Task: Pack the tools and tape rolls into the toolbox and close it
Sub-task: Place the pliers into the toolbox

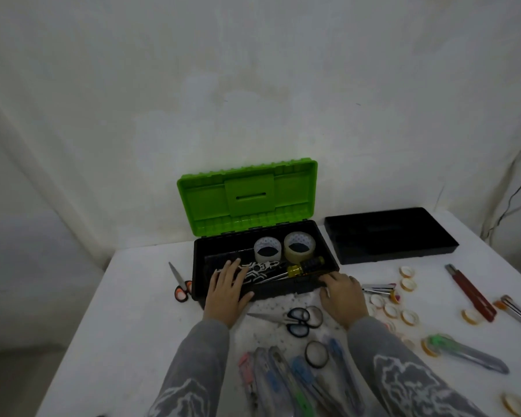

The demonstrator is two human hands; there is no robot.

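A black toolbox (pixel 283 288) stands open on the white table, its green lid (pixel 247 195) raised against the wall. Inside are two tape rolls (pixel 267 248), (pixel 298 246), a yellow-and-black screwdriver (pixel 304 267) and a black-and-white patterned tool (pixel 257 270). My left hand (pixel 227 291) rests over the box's front left rim with straight fingers reaching inside. My right hand (pixel 342 296) lies flat at the front right corner of the box. Black scissors (pixel 297 320) lie in front of the box, and orange-handled scissors (pixel 181 284) to its left.
A black tray (pixel 391 234) sits right of the toolbox. Several small tape rolls (pixel 408 316), a stapler (pixel 378 288), a red cutter (pixel 469 291), a green-grey cutter (pixel 466 353) and several utility knives (pixel 283 377) lie across the front and right of the table (pixel 127 326).
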